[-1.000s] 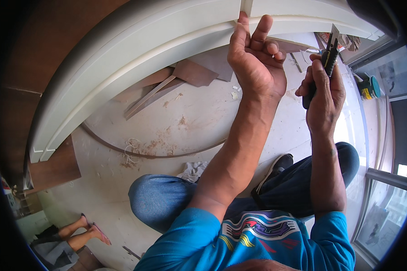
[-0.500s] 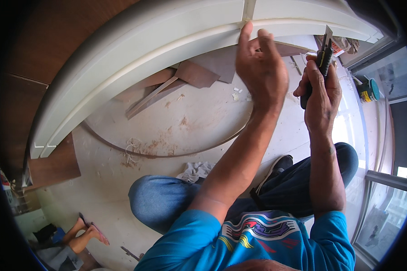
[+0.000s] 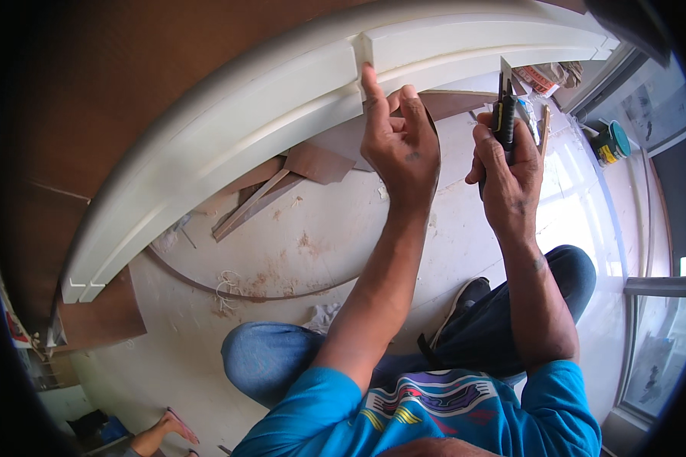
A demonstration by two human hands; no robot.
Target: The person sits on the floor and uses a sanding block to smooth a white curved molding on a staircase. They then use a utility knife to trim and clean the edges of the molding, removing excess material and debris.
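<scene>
My right hand (image 3: 511, 171) grips a black utility knife (image 3: 504, 114). Its blade is out and points up, just below the white grooved panel (image 3: 282, 99). The index finger of my left hand (image 3: 404, 148) reaches up to the panel's vertical groove, while its other fingers are partly curled. A thin brown strip (image 3: 206, 289) bends in a long arc over the floor and passes behind my left forearm. A dark thin edge along that hand looks like the same strip held in the curled fingers, though its end is hidden.
Brown board offcuts (image 3: 312, 162) lie under the panel. White string (image 3: 227, 286) and sawdust are on the floor, with a white rag (image 3: 322, 317) by my left knee. A bucket with a green lid (image 3: 616, 141) stands right. Another person's foot (image 3: 177, 426) shows lower left.
The whole view has shifted, so the panel and both hands sit further left and lower. My left index finger stays by the groove, and the knife remains in my right hand.
</scene>
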